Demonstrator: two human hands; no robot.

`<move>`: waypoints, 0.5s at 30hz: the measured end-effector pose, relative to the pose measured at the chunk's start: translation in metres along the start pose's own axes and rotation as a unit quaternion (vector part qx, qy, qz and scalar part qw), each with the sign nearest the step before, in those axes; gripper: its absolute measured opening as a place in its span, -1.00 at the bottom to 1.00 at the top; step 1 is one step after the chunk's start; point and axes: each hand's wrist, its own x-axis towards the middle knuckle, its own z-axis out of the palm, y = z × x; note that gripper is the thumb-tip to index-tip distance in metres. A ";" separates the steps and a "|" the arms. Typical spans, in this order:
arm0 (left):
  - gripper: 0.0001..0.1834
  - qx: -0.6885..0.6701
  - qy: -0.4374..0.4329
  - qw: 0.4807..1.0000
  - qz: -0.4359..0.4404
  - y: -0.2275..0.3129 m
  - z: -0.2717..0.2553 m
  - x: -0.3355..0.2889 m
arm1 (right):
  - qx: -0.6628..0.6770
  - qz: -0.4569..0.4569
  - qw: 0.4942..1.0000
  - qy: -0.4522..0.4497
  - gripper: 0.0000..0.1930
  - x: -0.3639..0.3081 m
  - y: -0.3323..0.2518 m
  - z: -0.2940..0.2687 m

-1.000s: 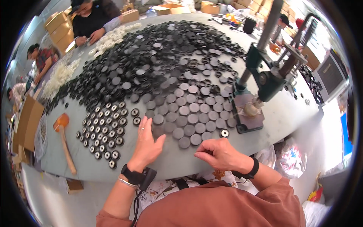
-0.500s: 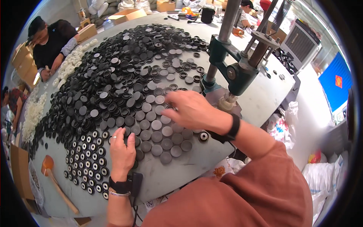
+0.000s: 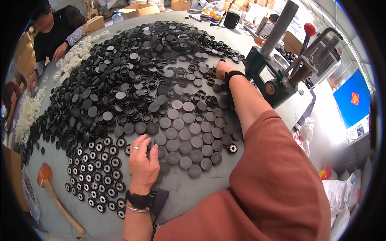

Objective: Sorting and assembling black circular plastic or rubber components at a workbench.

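A large heap of black round caps covers the grey table. Near me some caps lie flat in rows, and a group with white centres sits at the lower left. My left hand rests palm down on flat caps at the near edge, fingers spread, a ring on one finger and a black watch on the wrist. My right hand reaches far across the table into the caps beside the green press; its fingers are curled on the pile, and whether it holds a cap is hidden.
The hand press has a red-knobbed lever. A wooden-handled scoop lies at the lower left. A person in black works on white parts at the far left. Cardboard boxes stand at the back.
My right arm has stretched from the near flat caps out to the far pile by the press. My left hand stayed on the near caps. The view has shifted.
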 end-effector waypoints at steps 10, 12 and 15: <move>-0.82 -0.003 -0.001 1.000 -0.003 0.000 0.004 0.007 | -0.052 -0.192 0.976 0.092 -0.80 0.018 -0.040 -0.008; -0.82 -0.003 0.000 1.000 -0.014 -0.003 0.003 0.006 | 0.211 -0.366 0.906 0.008 -0.78 -0.025 -0.045 -0.039; -0.83 -0.001 -0.001 1.000 -0.008 -0.001 0.005 0.007 | 0.562 -0.248 0.786 -0.069 -0.76 -0.025 -0.047 -0.053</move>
